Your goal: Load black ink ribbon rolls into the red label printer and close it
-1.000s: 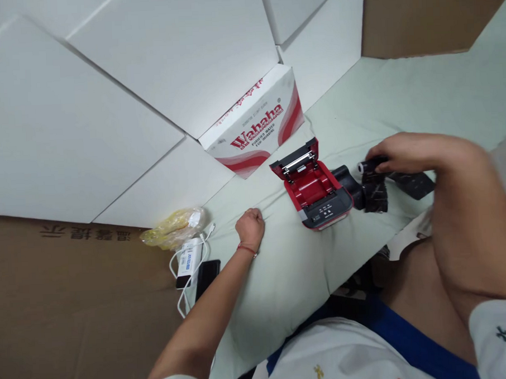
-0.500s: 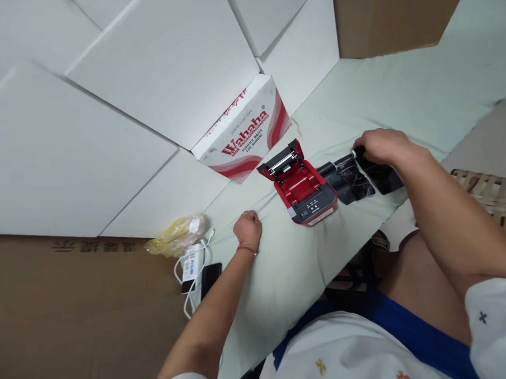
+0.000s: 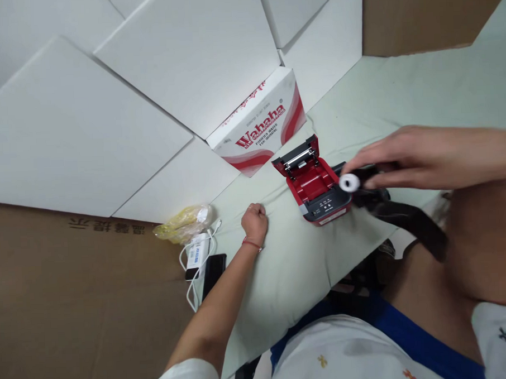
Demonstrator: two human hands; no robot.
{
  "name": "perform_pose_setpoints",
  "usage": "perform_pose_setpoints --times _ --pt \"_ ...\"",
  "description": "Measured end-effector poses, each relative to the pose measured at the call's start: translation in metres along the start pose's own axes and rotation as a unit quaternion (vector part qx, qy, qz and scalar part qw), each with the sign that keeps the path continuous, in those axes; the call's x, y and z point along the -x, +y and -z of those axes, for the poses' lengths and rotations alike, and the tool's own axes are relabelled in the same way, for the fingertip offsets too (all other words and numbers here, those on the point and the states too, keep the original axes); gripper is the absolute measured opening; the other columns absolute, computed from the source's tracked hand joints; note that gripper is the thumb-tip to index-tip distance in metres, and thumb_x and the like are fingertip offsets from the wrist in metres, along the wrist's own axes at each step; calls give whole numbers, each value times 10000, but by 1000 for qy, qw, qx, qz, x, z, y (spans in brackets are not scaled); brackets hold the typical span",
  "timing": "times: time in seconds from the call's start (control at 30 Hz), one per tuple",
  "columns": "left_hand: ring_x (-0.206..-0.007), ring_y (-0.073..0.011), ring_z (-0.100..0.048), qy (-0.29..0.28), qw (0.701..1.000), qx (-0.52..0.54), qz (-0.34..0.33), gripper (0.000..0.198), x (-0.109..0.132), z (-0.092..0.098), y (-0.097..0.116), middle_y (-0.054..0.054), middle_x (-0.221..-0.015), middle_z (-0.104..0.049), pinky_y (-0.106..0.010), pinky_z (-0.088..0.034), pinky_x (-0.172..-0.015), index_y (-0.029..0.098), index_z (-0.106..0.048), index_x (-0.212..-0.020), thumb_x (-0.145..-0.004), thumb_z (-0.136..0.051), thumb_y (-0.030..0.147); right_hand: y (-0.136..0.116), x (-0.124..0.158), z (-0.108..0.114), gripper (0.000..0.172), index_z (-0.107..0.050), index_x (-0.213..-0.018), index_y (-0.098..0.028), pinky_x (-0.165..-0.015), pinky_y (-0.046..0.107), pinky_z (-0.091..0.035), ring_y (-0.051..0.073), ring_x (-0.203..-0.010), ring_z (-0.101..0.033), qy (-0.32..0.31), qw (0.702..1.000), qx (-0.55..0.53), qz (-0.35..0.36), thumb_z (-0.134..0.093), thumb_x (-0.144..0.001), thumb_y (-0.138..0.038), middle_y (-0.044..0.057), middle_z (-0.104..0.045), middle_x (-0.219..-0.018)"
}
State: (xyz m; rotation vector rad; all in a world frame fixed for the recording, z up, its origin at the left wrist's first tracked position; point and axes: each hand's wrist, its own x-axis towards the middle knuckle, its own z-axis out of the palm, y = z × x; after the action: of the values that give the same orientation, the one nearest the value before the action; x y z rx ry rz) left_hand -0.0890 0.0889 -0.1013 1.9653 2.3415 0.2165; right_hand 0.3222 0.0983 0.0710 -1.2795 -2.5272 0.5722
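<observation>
My right hand pinches a small roll of black strip whose white core faces me. Its loose black tail hangs toward my lap, and the roll is in front of the right edge of a red and black label printer. The printer stands on the cloth with its lid up and its red bay bare. To its left, my left hand rests closed on the cloth, with nothing visible in its fingers. More black material behind the roll is partly hidden by my right hand.
A Wahaha carton stands behind the printer, against stacked white boxes. Left of my left arm lie a yellowish plastic bag, a white power bank with a cable, and a black phone. A brown carton stands at the back right.
My right hand has lifted the roll from the right side of the cloth and brought it left to the printer, turning its white core toward me. My left hand stays in place.
</observation>
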Motion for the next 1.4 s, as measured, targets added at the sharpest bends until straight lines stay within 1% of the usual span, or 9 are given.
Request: perform_pose_setpoints --times 0.07,0.23,0.4,0.77,0.93,1.03,1.17,1.27,1.4 --pt "-1004 -191 -653 39 997 60 -15 327 16 6 6 -101 -1035 -694 -281 -493 -866 165 -670 -952 -851 -401 9 -30 -33 -23 382 -735 -1298 -289 -852 286 -520 182 -989 -722 -75 995 -28 55 -621 -937 -236 9 -784 -1217" --pt "-1080 -176 -692 118 923 283 -232 488 86 28 46 -121 -1232 -714 -313 -585 -912 189 -618 -1278 -924 -337 5 -64 -84 -81 433 -660 -1335 -177 -764 363 -488 304 -1027 -718 -77 986 117 -87 -451 -957 -151 156 -737 -1268" --pt "-1366 -172 -639 22 889 258 -378 806 118 41 86 -86 -1579 -589 -340 -595 -1086 265 -425 -1602 -856 -371 -38 -64 -101 -100 433 -651 -1315 -176 -749 382 -498 323 -1028 -715 -111 976 152 -110 -396 -967 -140 193 -712 -1294" --pt "-990 -181 -771 26 917 133 -376 671 116 55 99 -80 -1538 -626 -323 -681 -824 172 -601 -1443 -803 -485 7 -52 -122 -117 483 -664 -1368 -171 -758 355 -472 279 -973 -716 -118 973 163 -111 -420 -952 -141 167 -770 -1112" --pt "-1045 -192 -767 21 922 111 -370 695 117 54 104 -101 -1540 -625 -304 -670 -773 168 -588 -1460 -794 -486 1 -58 -102 -88 336 -754 -1182 -234 -727 356 -466 268 -873 -696 -134 978 148 -58 -527 -942 -295 110 -782 -1069" --pt "-1022 -201 -768 17 925 95 -368 676 117 56 107 -114 -1529 -634 -311 -665 -739 162 -598 -1452 -804 -485 6 -67 -87 -61 398 -766 -1177 -264 -729 395 -479 287 -855 -698 -17 984 150 -92 -419 -1021 -384 84 -786 -996" --pt "-1003 -210 -769 13 927 80 -365 647 117 62 113 -123 -1519 -641 -319 -665 -747 158 -621 -1430 -807 -509 22 -57 -91 -57 538 -564 -1507 -129 -1083 486 -453 345 -1388 -543 160 980 120 -18 -374 -1051 -342 170 -636 -1481" --pt "-1031 -213 -770 6 930 85 -358 671 119 65 115 -120 -1528 -633 -312 -668 -740 171 -616 -1436 -789 -516 25 -44 -100 -66 547 -544 -1517 -138 -1190 528 -362 347 -1455 -475 97 988 113 37 -416 -1039 -371 170 -589 -1534" --pt "-1032 -219 -775 -2 931 94 -353 690 122 66 115 -127 -1538 -623 -334 -680 -718 160 -594 -1452 -783 -508 17 -50 -88 -64 402 -695 -1308 -227 -952 455 -509 330 -1196 -649 4 988 152 -15 -434 -1011 -301 119 -720 -1330"
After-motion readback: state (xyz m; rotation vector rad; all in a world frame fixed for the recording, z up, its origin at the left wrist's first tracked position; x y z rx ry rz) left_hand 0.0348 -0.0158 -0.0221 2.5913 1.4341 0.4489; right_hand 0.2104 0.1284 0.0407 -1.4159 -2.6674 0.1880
